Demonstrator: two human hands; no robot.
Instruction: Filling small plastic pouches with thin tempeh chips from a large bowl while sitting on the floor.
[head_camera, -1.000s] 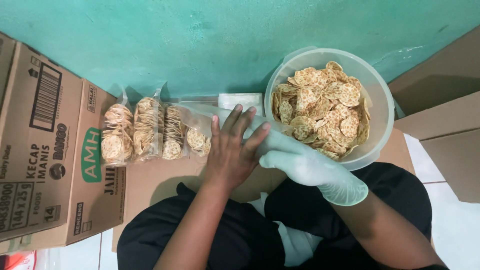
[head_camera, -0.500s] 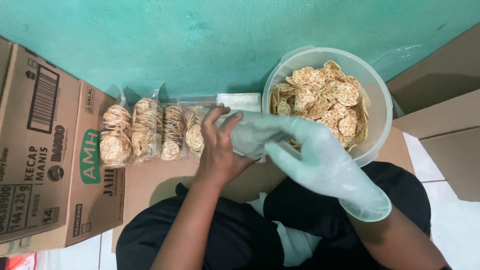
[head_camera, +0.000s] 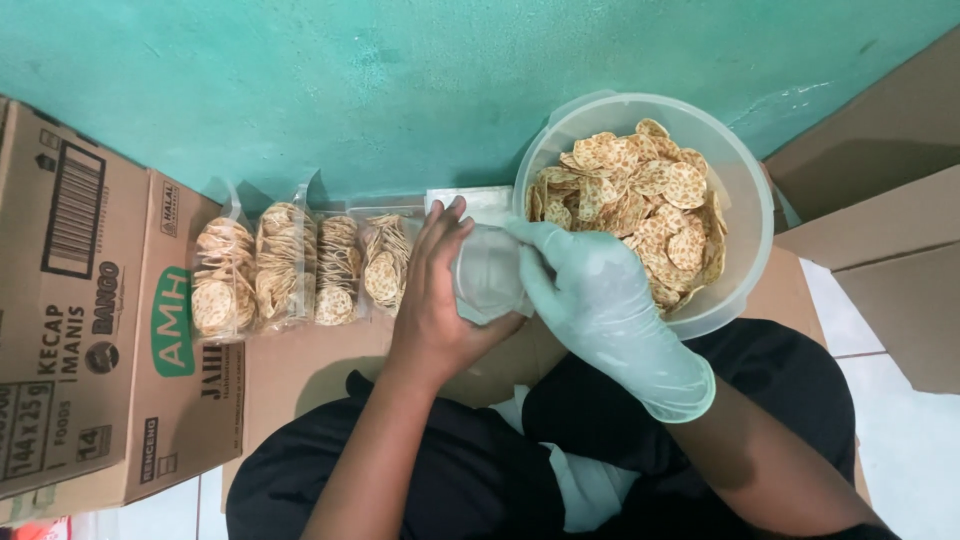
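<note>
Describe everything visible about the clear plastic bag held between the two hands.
The clear plastic bag is small, thin, glossy and see-through, and looks empty. It is held up just left of the round tub of crackers. The bare left hand wraps its left side, fingers over the top edge; the gloved right hand grips its right side with fingertips at the mouth. Whether the mouth is open is unclear.
</note>
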